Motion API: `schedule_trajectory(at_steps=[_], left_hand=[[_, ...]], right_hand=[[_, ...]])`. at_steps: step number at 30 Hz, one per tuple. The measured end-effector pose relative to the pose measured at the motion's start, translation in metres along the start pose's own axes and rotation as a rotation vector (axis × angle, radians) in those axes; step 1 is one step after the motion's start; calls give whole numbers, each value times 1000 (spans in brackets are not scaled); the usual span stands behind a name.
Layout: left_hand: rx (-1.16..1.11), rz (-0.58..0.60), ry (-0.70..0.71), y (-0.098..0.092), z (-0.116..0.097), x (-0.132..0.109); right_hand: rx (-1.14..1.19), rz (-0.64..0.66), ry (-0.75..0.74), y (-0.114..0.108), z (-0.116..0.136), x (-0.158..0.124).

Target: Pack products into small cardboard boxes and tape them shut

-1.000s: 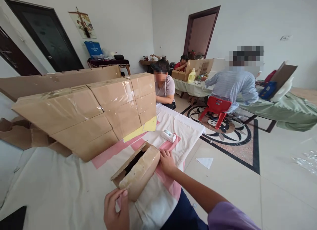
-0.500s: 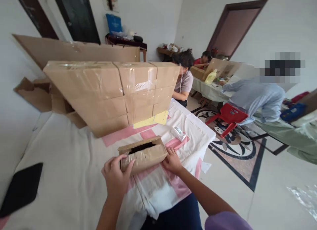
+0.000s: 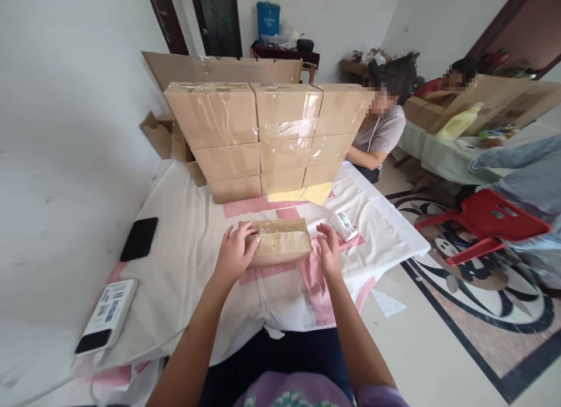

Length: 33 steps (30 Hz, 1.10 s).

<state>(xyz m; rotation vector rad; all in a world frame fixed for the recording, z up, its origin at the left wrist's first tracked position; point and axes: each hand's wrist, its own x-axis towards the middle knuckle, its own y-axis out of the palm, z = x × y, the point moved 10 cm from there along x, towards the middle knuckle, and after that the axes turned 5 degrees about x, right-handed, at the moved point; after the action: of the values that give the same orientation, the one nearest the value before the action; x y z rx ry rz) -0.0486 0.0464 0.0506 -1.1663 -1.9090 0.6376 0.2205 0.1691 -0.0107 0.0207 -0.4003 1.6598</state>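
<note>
A small cardboard box [image 3: 280,252] with clear tape along its top lies on the cloth in front of me. My left hand [image 3: 236,252] grips its left end, fingers over the top edge and thumb on the near side. Just off the box's right end is my right hand [image 3: 328,249], its fingers bent but apart and holding nothing. A small white item [image 3: 345,226] lies right behind that hand. Yellow dotted sheets [image 3: 318,193] rest farther back, at the foot of a wall of taped cardboard boxes [image 3: 232,117].
The table has a white and pink cloth [image 3: 184,278]. A black phone [image 3: 139,238] and a white power bank [image 3: 109,313] with a cable lie at left. A person [image 3: 379,135] sits beyond the boxes; a red chair [image 3: 504,220] stands at right.
My view has swung left and down, bringing the power bank into sight. My right hand has come off the box's right end. The box's open top now looks closed down and taped.
</note>
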Motion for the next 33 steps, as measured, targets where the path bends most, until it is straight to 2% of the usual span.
schedule_trajectory(at_steps=[2,4,7,10,13,16,20,29,33], left_hand=[[33,-4,-15,1,0,3],[68,-18,-36,-2,-1,5],[68,-89,-46,-16,-3,6],[-139,-145,-69,-34,1,4],[-365,-60,-199,-38,15,4],[-348,35,-260,-41,20,9],[-257,154,-227,-40,15,17],[-70,440,-148,-25,3,24],[13,511,-124,-19,-3,32]], right_hand=[[-80,95,-121,22,39,10],[-294,222,-176,50,60,15],[-503,317,-130,71,63,18],[-500,332,-111,73,60,15],[-526,362,-75,73,57,16],[-535,424,-14,76,52,18],[-537,433,-3,78,51,19],[-578,425,-32,76,58,14],[-609,433,-33,76,61,13]])
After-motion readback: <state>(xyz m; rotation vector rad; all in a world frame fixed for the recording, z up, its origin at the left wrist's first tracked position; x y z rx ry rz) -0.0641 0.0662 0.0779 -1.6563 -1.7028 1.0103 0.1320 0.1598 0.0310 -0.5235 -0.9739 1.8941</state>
